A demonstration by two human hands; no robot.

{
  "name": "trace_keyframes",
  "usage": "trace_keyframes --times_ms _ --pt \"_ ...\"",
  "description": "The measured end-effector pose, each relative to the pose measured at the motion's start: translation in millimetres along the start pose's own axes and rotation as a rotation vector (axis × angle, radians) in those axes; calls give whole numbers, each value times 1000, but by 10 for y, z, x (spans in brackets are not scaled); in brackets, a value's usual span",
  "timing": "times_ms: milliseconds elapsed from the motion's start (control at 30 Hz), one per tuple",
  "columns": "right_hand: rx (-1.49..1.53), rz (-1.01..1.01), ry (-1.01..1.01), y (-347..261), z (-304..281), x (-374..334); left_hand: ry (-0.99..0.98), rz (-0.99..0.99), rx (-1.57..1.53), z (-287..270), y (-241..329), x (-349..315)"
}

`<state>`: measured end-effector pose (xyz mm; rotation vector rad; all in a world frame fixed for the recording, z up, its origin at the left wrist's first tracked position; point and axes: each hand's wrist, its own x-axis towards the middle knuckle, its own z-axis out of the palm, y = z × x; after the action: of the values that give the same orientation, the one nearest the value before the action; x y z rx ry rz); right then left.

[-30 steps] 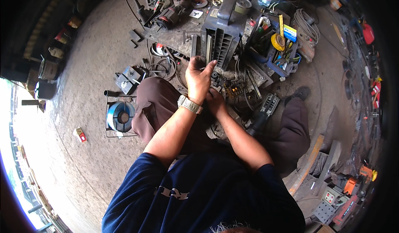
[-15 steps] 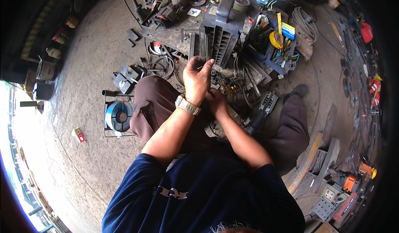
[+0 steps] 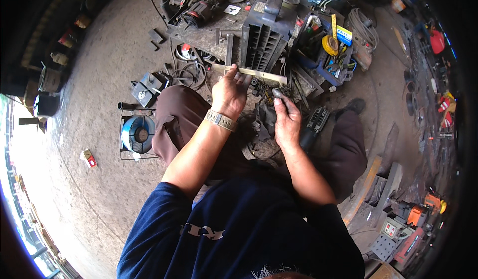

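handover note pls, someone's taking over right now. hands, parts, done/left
Left hand: closed on a flat metal ruler, held level across the front of the grey finned machine housing.
Right hand: pinching a small dark metal part just below the ruler.
Blue tool tray with the yellow tape roll sits right of the housing; wire spool by the left knee.
Done: ruler is laid against the housing.
Left: cannot tell whether the small part is fitted anywhere yet.

Head-worn fisheye — steeply downward, close
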<state>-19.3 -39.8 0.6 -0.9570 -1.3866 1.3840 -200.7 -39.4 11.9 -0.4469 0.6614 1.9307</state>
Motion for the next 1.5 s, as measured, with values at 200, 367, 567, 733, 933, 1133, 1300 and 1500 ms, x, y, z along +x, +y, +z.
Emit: trace_keyframes --times_ms 200,367,567,733,933,1133,1300,1500 --pt "-169 79 -37 86 -69 -34 49 -132 -263 347 -264 26" --pt "-262 129 -75 151 -273 -146 24 -134 -455 344 -384 271" --pt "-332 230 -82 370 -493 -282 75 -116 -546 368 -413 405" --pt "-407 256 -97 374 -464 -356 97 -191 -652 315 -397 484" --pt "-439 266 -138 388 -458 -362 130 -187 -715 327 -322 545" --pt "-450 322 -176 359 -477 -396 125 -164 -674 341 -343 572" --pt "-434 338 -176 437 -508 -437 104 -182 -619 314 -331 632" --pt "-446 352 -176 483 -520 -457 125 -213 -683 325 -288 666"
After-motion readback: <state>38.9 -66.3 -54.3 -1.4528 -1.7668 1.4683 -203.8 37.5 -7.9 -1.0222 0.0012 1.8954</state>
